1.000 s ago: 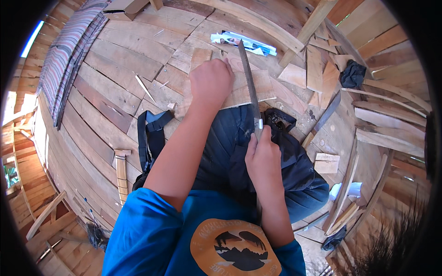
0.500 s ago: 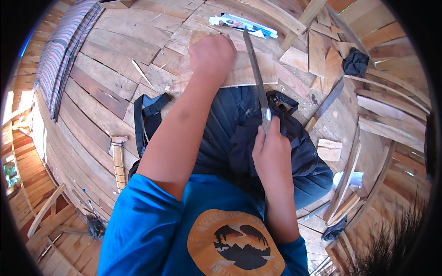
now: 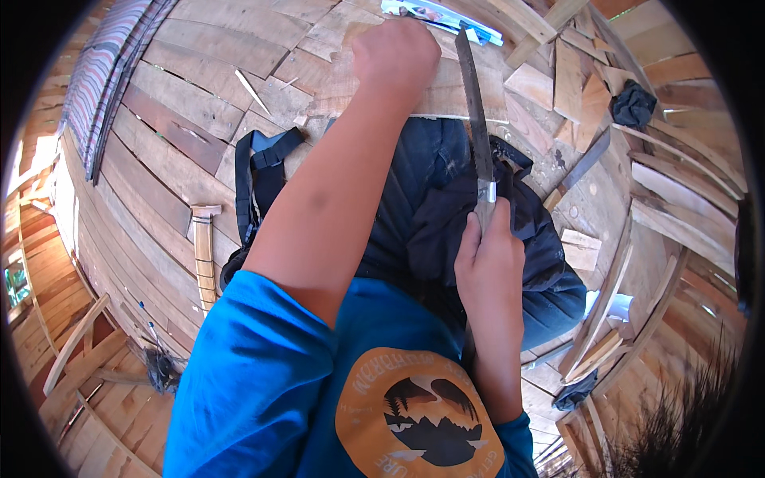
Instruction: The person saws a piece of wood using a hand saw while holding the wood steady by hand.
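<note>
My left hand (image 3: pixel 396 56) is closed in a fist over a flat wooden board (image 3: pixel 470 102) that lies in front of my lap. The back of the hand hides the fingertips, so what they grip cannot be made out. In my right hand (image 3: pixel 488 251) is a long knife (image 3: pixel 475 111), held by its handle below a shiny metal collar. Its narrow dark blade points away from me, passing over the board's right part. Dark cloth (image 3: pixel 438 231) lies bunched over my lap beneath the right hand.
Beyond the board lies a blue and white wrapper (image 3: pixel 446 20). At right are another long blade (image 3: pixel 586 163), wood offcuts (image 3: pixel 530 85) and a black bag (image 3: pixel 633 103). Black straps (image 3: pixel 259 163), a banded wooden sheath (image 3: pixel 204 255) and a wood sliver (image 3: pixel 253 92) are at left.
The view has shifted, so the floor things sit higher in the picture. My left hand stays over the board, and my right hand still holds the knife, blade pointing away.
</note>
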A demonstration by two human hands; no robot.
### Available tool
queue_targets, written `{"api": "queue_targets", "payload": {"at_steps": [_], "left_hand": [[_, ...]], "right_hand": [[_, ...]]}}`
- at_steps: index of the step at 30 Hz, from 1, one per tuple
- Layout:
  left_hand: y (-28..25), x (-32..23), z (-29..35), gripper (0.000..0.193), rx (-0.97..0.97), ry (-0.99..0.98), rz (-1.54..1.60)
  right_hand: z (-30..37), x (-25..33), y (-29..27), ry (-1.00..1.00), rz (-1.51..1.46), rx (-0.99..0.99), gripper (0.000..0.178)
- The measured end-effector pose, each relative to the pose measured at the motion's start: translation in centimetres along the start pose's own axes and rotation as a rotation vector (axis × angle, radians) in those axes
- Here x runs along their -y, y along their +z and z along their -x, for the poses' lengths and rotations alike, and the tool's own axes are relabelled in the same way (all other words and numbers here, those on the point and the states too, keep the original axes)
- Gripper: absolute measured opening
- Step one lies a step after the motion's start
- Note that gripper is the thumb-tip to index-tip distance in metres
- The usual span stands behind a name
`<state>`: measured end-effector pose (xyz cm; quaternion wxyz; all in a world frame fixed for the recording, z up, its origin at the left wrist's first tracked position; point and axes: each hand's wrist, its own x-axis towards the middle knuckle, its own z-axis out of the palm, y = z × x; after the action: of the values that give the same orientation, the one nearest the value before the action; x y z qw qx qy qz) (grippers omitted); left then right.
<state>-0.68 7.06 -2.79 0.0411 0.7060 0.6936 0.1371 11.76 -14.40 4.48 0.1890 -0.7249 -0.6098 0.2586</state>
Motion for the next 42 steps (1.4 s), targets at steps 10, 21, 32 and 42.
{"api": "queue_targets", "payload": {"at_steps": [10,21,32,42], "left_hand": [[-0.2,0.5,-0.1,0.028,-0.176,-0.042,-0.071],[-2.8,-0.8,-0.1,0.029,0.035,-0.107,0.025],[-1.7,0.1,-0.2,0.027,-0.013,-0.038,-0.088],[-1.6,-0.5,0.0,0.028,-0.044,-0.060,0.010]], "right_hand": [[1.5,-0.3,0.0,0.076,-0.082,0.029,0.017],[-0.5,-0.7,0.3,-0.011,-0.019,-0.041,0.015],[-2.2,-0.1,0.8,-0.040,-0.006,-0.046,0.015],[-3.0,0.6,0.6,0.007,-0.022,-0.028,0.020]]}}
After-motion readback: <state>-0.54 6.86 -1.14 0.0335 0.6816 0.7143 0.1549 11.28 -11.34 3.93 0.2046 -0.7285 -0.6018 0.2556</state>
